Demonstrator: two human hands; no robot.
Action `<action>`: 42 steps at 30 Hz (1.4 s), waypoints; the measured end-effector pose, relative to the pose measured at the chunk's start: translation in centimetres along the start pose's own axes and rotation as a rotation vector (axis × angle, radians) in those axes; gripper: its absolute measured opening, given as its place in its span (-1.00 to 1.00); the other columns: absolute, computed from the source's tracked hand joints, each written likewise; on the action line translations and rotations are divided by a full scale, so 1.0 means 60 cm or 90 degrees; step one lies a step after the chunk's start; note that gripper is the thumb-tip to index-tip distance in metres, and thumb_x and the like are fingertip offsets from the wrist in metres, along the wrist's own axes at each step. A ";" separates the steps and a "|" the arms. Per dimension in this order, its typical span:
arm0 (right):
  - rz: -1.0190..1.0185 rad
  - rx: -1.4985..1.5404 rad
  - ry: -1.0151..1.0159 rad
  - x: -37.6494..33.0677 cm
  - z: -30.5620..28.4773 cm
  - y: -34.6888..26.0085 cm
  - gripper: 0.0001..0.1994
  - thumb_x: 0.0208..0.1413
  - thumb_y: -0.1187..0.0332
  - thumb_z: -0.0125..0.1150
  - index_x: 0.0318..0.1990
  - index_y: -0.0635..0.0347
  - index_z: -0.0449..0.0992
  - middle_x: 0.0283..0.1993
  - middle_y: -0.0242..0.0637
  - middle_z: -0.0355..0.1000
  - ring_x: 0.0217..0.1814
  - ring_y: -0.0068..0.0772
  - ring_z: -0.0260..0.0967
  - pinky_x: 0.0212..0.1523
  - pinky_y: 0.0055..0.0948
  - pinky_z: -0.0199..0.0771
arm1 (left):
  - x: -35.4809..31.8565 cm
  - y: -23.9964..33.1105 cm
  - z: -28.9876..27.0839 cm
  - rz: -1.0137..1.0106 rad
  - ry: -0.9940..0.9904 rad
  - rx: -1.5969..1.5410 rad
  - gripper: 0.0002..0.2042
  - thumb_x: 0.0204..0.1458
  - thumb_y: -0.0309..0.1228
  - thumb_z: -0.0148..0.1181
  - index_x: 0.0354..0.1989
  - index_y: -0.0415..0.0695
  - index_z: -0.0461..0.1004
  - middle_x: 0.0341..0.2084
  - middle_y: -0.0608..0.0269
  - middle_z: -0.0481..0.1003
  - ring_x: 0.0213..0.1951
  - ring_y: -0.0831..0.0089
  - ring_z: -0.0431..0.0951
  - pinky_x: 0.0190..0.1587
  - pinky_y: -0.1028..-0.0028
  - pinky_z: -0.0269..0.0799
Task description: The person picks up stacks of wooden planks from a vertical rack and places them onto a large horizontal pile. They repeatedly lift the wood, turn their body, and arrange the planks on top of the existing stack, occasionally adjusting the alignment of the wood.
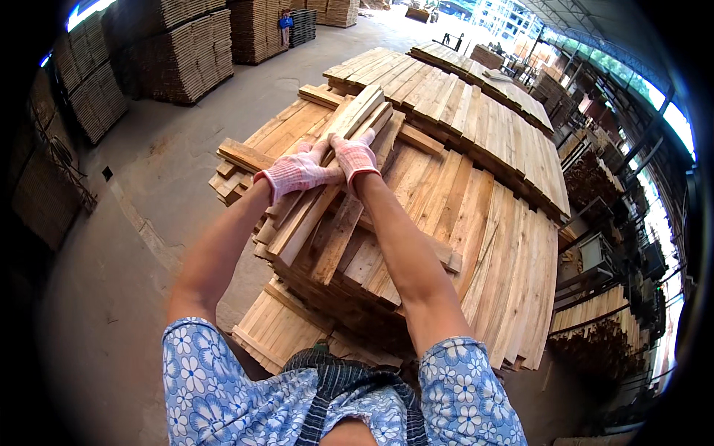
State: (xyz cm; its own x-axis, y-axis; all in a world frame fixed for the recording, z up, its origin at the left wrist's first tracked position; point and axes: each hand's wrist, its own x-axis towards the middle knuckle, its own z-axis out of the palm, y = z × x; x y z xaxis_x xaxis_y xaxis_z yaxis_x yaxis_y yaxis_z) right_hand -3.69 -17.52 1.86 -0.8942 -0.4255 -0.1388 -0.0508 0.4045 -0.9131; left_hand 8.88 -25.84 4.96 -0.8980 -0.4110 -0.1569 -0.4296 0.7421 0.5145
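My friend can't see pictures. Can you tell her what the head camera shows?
Two hands in pink-and-white knit gloves, the left hand and the right hand, press side by side on a bundle of wooden planks. The bundle lies atop a big stack of boards, with more lumber stacks around a concrete yard.

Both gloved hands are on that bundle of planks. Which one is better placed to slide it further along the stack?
Probably the right hand. It lies flat on top of the plank bundle, fingers pointing along its length. The left hand sits at the bundle's left edge, angled across it, better suited to steadying.
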 end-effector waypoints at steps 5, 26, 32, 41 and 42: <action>-0.073 0.162 -0.004 -0.024 -0.025 0.006 -0.09 0.10 0.29 0.36 0.53 0.10 -0.08 0.15 0.04 0.47 0.08 -0.12 0.51 -0.01 -0.20 0.57 | -0.005 -0.024 0.000 0.030 0.018 -0.006 0.12 -0.05 0.51 0.07 0.57 0.03 -0.08 0.48 -0.18 0.05 0.48 -0.06 0.11 0.47 0.12 0.10; -0.029 -0.278 0.259 -0.324 -0.826 0.329 -0.20 0.13 0.14 0.32 0.50 0.08 0.13 0.25 0.01 0.44 0.20 -0.15 0.45 0.21 -0.29 0.42 | 0.078 -0.095 0.026 0.008 0.012 -0.097 -0.09 0.03 -0.25 0.30 0.57 0.10 -0.06 0.42 -0.15 0.13 0.36 -0.02 0.29 0.34 0.18 0.31; 0.108 -0.567 0.307 -0.217 -0.899 0.479 -0.38 0.27 0.02 0.11 0.46 -0.15 0.20 0.26 0.17 0.38 0.23 0.20 0.40 0.18 0.04 0.44 | 0.012 0.050 0.041 -0.084 0.063 0.198 -0.20 -0.08 -0.22 0.24 0.43 0.04 0.14 0.11 -0.22 0.38 0.06 -0.08 0.51 0.09 0.07 0.49; 0.032 -0.643 0.283 -0.201 -0.907 0.553 -0.37 0.32 0.04 0.11 0.51 -0.30 0.11 -0.02 0.27 0.41 -0.04 0.32 0.46 0.00 0.09 0.47 | -0.011 -0.009 -0.004 -0.040 0.078 -0.216 -0.19 -0.12 -0.35 0.38 0.43 -0.01 0.29 -0.15 0.14 0.57 -0.10 0.40 0.56 -0.03 0.46 0.47; 0.012 -0.643 0.282 -0.202 -0.921 0.561 -0.37 0.33 0.06 0.10 0.52 -0.30 0.10 0.00 0.28 0.41 -0.02 0.32 0.46 0.04 0.08 0.45 | -0.018 -0.010 -0.009 -0.040 0.076 -0.264 -0.21 -0.12 -0.34 0.39 0.42 0.01 0.31 -0.15 0.13 0.57 -0.12 0.38 0.57 -0.05 0.43 0.49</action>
State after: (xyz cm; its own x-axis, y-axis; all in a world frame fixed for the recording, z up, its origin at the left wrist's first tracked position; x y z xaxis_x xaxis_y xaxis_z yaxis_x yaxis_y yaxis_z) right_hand -19.14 45.97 -6.02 -0.9687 -0.1663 0.1843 -0.1951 0.9691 -0.1508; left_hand 10.18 -26.15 5.28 -0.8434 -0.5253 -0.1132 -0.3874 0.4483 0.8055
